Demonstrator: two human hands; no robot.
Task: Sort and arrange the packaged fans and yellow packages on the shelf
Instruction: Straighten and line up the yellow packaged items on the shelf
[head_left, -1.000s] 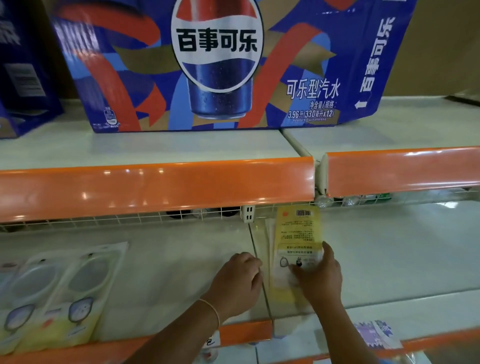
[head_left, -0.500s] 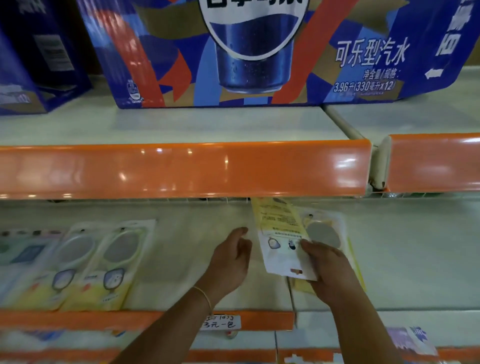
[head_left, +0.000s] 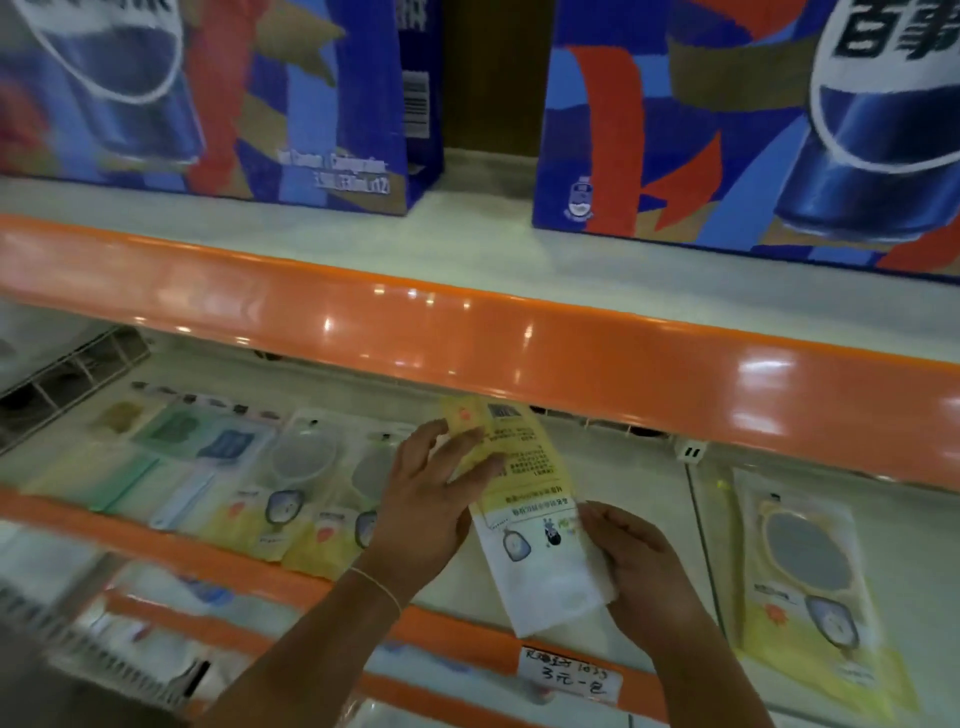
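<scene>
A yellow and white package shows its printed back above the middle shelf. My right hand grips its white lower end. My left hand has spread fingers lying against its yellow upper part. Two packaged fans lie side by side on the shelf left of my left hand. Another packaged fan lies alone at the right. Green and blue packs lie further left.
The orange edge of the upper shelf hangs just above the package. Two big blue cola cartons stand on that shelf. A handwritten price tag sits on the orange front rail below. A wire divider stands at far left.
The view has swung left. My right hand has carried the yellow package leftward off the fan that stays at the right, and my left hand has come onto its upper part.
</scene>
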